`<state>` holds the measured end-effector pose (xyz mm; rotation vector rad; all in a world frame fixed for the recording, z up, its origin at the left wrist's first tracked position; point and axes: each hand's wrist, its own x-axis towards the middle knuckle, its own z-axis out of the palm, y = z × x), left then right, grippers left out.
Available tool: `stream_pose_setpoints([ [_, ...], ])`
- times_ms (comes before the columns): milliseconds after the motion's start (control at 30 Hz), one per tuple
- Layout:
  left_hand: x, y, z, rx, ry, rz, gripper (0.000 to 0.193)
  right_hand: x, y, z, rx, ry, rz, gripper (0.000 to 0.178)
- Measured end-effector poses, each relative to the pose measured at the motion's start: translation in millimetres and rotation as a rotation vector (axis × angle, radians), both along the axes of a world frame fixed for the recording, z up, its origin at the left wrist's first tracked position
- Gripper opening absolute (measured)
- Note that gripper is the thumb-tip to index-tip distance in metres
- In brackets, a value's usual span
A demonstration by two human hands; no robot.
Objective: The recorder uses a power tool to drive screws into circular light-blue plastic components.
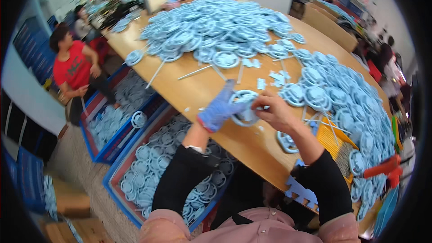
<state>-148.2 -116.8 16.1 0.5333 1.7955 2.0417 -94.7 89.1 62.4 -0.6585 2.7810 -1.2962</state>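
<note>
My left hand (219, 107), in a blue knitted glove, grips a light-blue round plastic part (247, 116) by its left side, just above the wooden table. The part has an open ring rim and an inner piece. Bare and curled, my right hand (278, 111) has its thumb and fingers pinched together at the part's right edge. Whether a small piece is between those fingers is hidden. Small flat light-blue pieces (261, 83) lie beyond my hands. Another round part (286, 141) lies on the table below my right wrist.
A large heap of round parts (211, 27) covers the table's far side; another heap (346, 96) runs along the right, by a yellow basket (329, 138) and a red-handled tool (382, 169). Filled crates (118, 188) stand at left below the edge. A person (74, 65) sits beyond.
</note>
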Motion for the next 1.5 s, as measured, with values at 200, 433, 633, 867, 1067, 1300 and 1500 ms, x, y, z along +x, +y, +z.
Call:
stream_pose_setpoints([
  [200, 24.7, 7.8, -22.2, -0.029, 0.27, -0.093, 0.104, 19.0, 0.3, -5.2, 0.087, 0.056, -0.101, 0.029],
  [433, 34.9, 0.2, -35.9, 0.167, 0.007, -0.076, 0.099, 13.4, -21.1, -31.9, 0.122, 0.297, -0.201, 0.05],
  [633, 30.9, 11.2, -61.2, 0.239, -0.052, 0.079, 0.1, 8.1, -16.3, -49.2, -0.357, -0.456, -0.339, 0.048],
  [867, 52.0, -4.3, -61.3, -0.06, 0.323, 0.307, 0.097, -2.6, -32.0, -52.3, -0.324, -0.332, -0.339, 0.05],
  [1067, 65.1, -28.0, -21.4, 0.036, 0.091, 0.172, 0.09, 11.7, -36.6, -29.0, -0.411, -0.555, -0.181, 0.048],
  [1300, 99.8, -52.5, -11.9, -0.478, 0.408, 0.374, 0.086, 32.7, -65.8, -39.5, -0.413, -0.412, -0.121, 0.035],
  [1500, 141.7, -135.4, -102.7, -0.367, 0.758, 0.718, 0.078, 19.8, -50.0, -76.1, -0.366, -0.312, -0.266, 0.03],
])
